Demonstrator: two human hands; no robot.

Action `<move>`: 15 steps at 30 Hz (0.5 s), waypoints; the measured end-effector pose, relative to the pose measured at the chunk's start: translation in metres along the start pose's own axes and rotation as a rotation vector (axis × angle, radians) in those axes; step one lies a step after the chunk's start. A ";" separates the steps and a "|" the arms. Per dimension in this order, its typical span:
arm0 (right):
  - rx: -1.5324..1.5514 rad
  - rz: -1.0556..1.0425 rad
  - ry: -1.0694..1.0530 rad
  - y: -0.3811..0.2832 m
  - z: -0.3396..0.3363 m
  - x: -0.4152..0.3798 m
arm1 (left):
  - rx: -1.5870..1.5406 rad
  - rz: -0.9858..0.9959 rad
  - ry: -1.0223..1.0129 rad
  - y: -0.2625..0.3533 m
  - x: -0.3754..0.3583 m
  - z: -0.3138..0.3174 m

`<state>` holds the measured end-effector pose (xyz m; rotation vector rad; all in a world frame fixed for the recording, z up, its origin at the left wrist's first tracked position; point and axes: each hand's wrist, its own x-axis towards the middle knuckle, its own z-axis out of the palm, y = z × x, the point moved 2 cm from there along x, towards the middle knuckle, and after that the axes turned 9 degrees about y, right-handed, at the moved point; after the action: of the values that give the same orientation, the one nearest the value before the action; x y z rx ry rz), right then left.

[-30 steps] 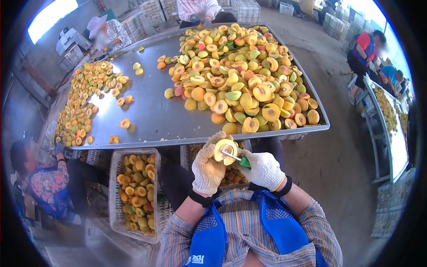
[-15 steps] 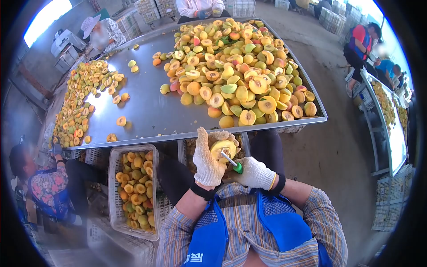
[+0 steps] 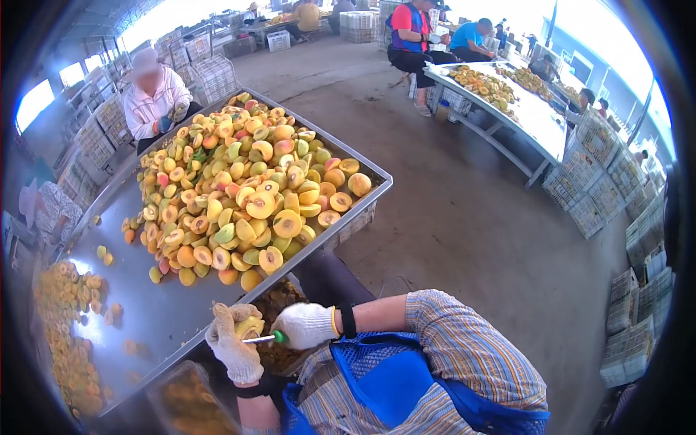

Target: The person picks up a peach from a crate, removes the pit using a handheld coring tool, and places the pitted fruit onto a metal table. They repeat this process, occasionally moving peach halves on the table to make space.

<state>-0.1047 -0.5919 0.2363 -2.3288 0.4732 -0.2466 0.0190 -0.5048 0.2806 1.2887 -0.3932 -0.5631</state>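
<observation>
My left hand (image 3: 234, 339), in a whitish knit glove, is wrapped round a halved yellow fruit (image 3: 250, 328) near the table's front edge. My right hand (image 3: 308, 325), gloved too, grips a tool by its green handle (image 3: 280, 336). The tool's metal shaft (image 3: 259, 339) reaches to the fruit; its tip is hidden there. Beyond my hands a large pile of halved fruit (image 3: 225, 196) lies on the metal table (image 3: 138, 254). Below my hands is a container with dark scraps (image 3: 279, 356), partly hidden.
A second fruit pile (image 3: 65, 319) lies at the table's left. A blurred crate of fruit (image 3: 192, 402) is at lower left. One person (image 3: 156, 98) sits across the table, another (image 3: 54, 210) at left. Several people sit round another table (image 3: 533, 112); stacked crates (image 3: 594, 177) stand at right.
The view has swung to the right, so the table and my hands appear further left. My left fingers now cover more of the fruit; the tool remains against it.
</observation>
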 end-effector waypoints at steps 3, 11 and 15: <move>0.883 0.026 -0.343 0.000 0.032 -0.013 | -0.296 0.014 -0.205 -0.007 -0.003 0.002; 0.240 0.152 -0.232 0.006 0.003 -0.006 | 0.051 0.122 -0.172 -0.015 0.006 -0.002; 1.084 0.148 -0.522 -0.003 0.043 -0.017 | -0.325 0.069 -0.269 -0.017 -0.001 0.006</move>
<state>-0.1063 -0.5558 0.2068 -1.2132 0.1612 0.1605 0.0119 -0.5122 0.2659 0.8869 -0.5425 -0.7129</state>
